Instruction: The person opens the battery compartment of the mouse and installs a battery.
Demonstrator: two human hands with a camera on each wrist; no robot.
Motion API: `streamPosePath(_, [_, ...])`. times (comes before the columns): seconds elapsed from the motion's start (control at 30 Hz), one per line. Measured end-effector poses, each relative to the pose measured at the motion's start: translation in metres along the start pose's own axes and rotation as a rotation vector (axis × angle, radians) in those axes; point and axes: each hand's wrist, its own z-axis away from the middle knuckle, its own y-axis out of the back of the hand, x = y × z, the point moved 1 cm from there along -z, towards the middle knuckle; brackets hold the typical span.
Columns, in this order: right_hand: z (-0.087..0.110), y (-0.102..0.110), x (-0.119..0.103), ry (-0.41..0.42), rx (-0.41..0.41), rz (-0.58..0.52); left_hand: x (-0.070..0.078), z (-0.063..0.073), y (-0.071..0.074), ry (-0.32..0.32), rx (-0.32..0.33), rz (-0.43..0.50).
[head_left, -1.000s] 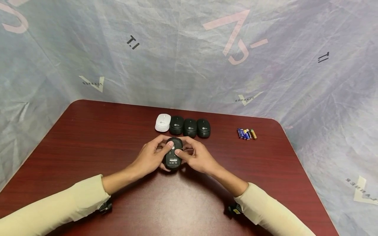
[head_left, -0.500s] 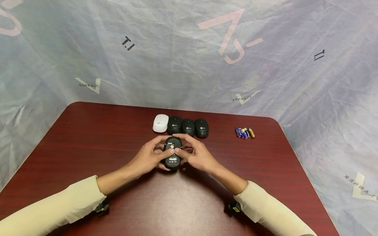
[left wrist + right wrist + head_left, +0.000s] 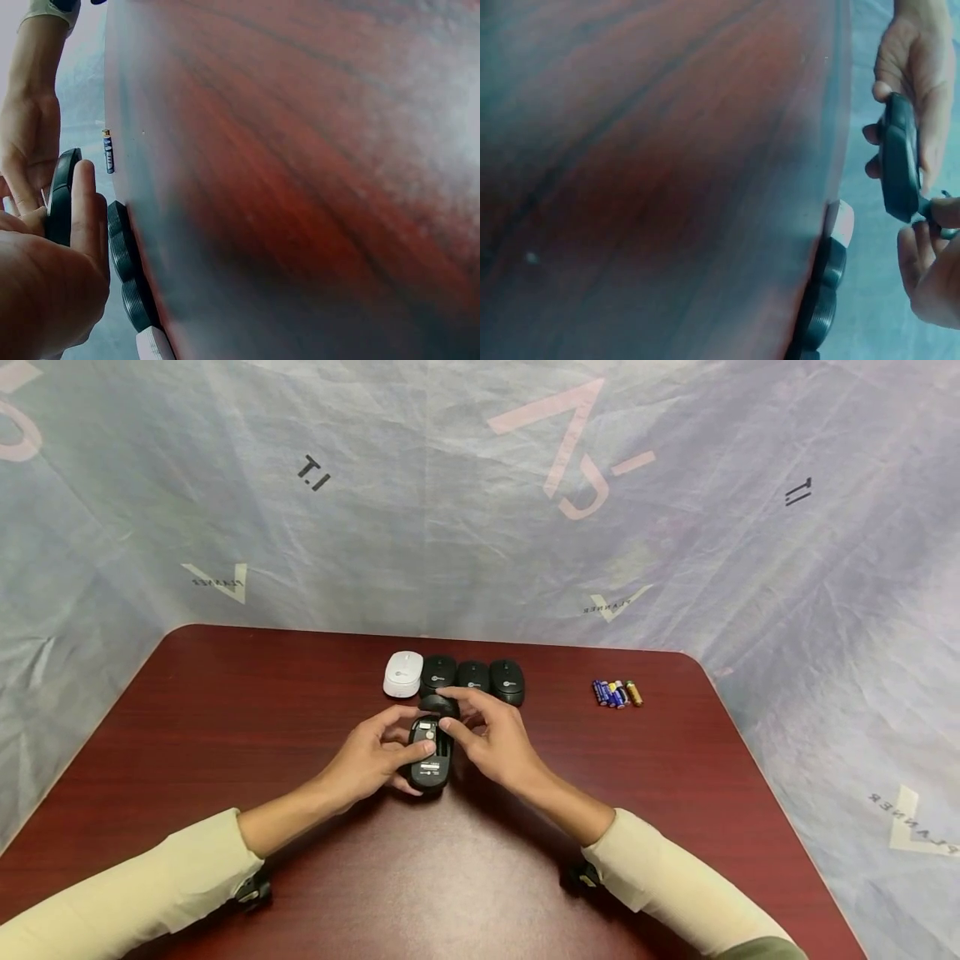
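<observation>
A black computer mouse (image 3: 427, 777) is held bottom side up above the table, its label facing the head camera. My left hand (image 3: 360, 764) grips it, thumb across the underside and fingers beneath. Part of the underside lies open as a dark slot (image 3: 443, 742). At the mouse's far end my right hand (image 3: 498, 743) pinches a separate black curved cover (image 3: 438, 703). In the right wrist view the mouse (image 3: 898, 161) appears edge-on, with the cover close to its lower end. My right fingers partly hide the cover.
Behind the hands, a white mouse (image 3: 403, 674) and three black mice (image 3: 438, 673) stand in a row on the dark red table (image 3: 262, 693). Several small batteries (image 3: 615, 694) lie to the right. A grey printed curtain (image 3: 420, 510) hangs beyond the table.
The black cover has come away from the mouse's underside, exposing the slot. My right hand has moved away from me with it, while my left hand keeps hold of the mouse.
</observation>
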Motion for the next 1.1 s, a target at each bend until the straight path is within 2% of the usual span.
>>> streamPosePath(0.23, [0.0, 0.011, 0.007, -0.126, 0.006, -0.176, -0.002, 0.003, 0.006, 0.002, 0.005, -0.003])
streamPosePath(0.3, [0.003, 0.017, 0.011, -0.157, -0.008, -0.19, -0.003, 0.004, 0.008, 0.002, 0.009, 0.004])
streamPosePath(0.7, [0.025, 0.059, 0.032, -0.325, -0.212, -0.162, -0.005, 0.007, 0.015, -0.002, 0.004, 0.04])
streamPosePath(0.9, [0.035, 0.083, 0.048, -0.393, -0.264, -0.088, -0.005, 0.005, 0.016, 0.008, 0.003, 0.054])
streamPosePath(1.1, [0.044, 0.108, 0.064, -0.453, -0.293, -0.065, -0.005, 0.005, 0.018, 0.01, -0.001, 0.06])
